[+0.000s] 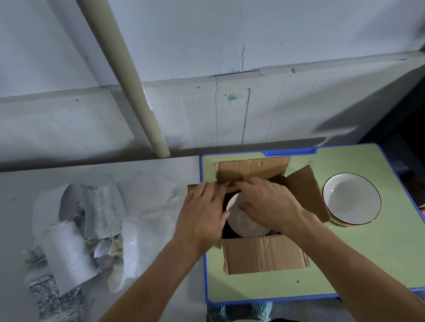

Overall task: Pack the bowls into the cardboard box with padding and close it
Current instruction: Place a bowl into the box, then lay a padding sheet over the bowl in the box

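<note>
Both my hands are over the open cardboard box [265, 254]. One white bowl [242, 221] is already down inside it. My left hand [201, 215] lies at the 9 o'clock side of the box, with its fingers mostly straight on the cardboard there. My right hand [272, 204] is on top of the bowl, with bent fingers on it. I cannot tell if it is really holding the bowl or just touching it.

The other bowl [352, 199] is not packed yet. It sits on the green table [362, 257] at 3 o'clock from the box, just beside the side flap [304, 190] that sticks up there. The padding [101, 218] is in a messy pile well apart, at 9 o'clock, on the white table [3, 190].

Here is what I think could go wrong. I see no soft stuff around the bowl in the box, only dark gaps. If I put the other bowl on top like that, the two could bang together and chip. If my fingers slip, the bowl could drop hard onto the bottom. If I push the side flap out at 3 o'clock, it could bump the other bowl and make it slide. And if I fold the flaps down too soon, one bowl gets left out.
</note>
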Demonstrator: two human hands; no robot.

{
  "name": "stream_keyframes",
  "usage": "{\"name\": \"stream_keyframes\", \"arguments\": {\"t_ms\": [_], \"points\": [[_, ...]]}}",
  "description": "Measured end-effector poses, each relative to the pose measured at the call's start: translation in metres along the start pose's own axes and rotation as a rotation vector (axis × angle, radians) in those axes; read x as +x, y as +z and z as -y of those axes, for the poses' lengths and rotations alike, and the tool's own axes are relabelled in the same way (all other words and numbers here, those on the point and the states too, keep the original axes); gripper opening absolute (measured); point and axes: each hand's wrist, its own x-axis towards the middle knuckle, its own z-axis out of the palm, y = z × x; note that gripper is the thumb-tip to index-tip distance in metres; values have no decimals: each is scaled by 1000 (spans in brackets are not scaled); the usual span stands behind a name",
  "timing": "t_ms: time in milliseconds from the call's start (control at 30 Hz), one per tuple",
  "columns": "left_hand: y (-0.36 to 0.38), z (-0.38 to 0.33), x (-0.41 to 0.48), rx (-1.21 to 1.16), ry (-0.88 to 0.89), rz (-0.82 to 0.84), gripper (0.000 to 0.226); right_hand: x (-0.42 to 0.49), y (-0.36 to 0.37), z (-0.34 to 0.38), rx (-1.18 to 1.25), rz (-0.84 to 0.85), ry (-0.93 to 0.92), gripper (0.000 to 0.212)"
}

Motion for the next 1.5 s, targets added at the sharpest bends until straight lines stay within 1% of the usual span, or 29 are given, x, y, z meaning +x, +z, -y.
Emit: {"name": "stream_keyframes", "arguments": {"t_ms": [133,233,367,433,533,633,700,800,867,1000,1100,1167,1233,1367,1433,1500], "points": [[-8,34,-24,-28,-151,-72,51,7,-5,33,74,-52,-107,37],[-10,60,-43,-10,-291,-100,56,17,-2,60,67,-21,-194,40],[-11,93,-79,-24,-510,-73,56,32,9,100,8,46,-284,41],[-8,111,-99,-2,-578,-22,56,40,20,117,-59,84,-333,44],[4,131,-125,-11,-656,61,56,50,39,139,-84,205,-371,49],[19,142,-142,-59,-722,137,59,57,64,156,-83,351,-334,54],[31,144,-148,-96,-767,202,62,60,82,165,-76,450,-269,65],[43,146,-149,-176,-813,242,63,60,107,173,-64,516,-182,77],[48,148,-148,-218,-800,223,60,61,119,176,-40,532,-140,78],[56,154,-148,-319,-801,78,53,65,132,175,76,576,-58,74],[59,160,-149,-431,-820,2,49,66,135,174,194,559,13,70],[55,163,-150,-499,-816,-42,46,67,135,174,276,508,66,69],[46,165,-152,-573,-815,-82,48,67,133,175,341,458,98,65],[24,171,-154,-657,-842,-118,52,64,121,181,398,339,97,48],[16,172,-151,-652,-875,-163,47,62,111,186,446,260,96,39],[7,171,-146,-656,-930,-226,36,61,99,190,495,163,77,37]]}}
